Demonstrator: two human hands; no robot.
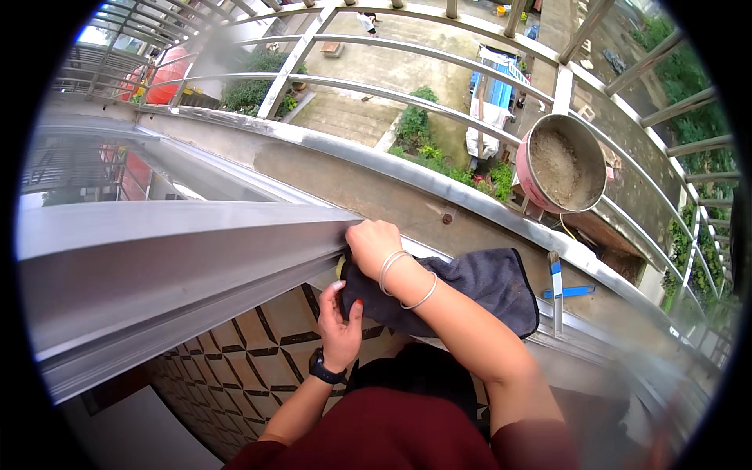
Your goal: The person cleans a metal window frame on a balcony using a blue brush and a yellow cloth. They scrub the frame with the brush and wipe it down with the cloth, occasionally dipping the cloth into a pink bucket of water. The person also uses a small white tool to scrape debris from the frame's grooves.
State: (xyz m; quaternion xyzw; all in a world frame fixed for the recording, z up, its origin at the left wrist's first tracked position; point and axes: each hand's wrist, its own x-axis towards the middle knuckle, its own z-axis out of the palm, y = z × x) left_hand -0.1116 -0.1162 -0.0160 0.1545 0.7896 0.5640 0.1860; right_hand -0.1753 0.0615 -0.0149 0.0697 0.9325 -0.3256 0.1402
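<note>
My right hand (376,247), with two bangles on its wrist, is closed on a dark grey cloth (493,282) at the end of the metal window frame (194,235). The cloth trails to the right across the sill under my forearm. My left hand (341,329), with a black watch, is just below, its fingers apart beside the cloth's left edge. Whether its fingertips touch the cloth is unclear. A bit of something yellow-green (340,267) shows by the frame, mostly hidden.
A metal pot (567,164) holding greyish grit stands by the railing (423,164). A paintbrush (556,294) and a blue-handled tool (578,291) lie on the sill (329,170) at the right. Beyond the bars, far below, is a yard with a person (368,23). Patterned tiles (252,346) cover the floor indoors.
</note>
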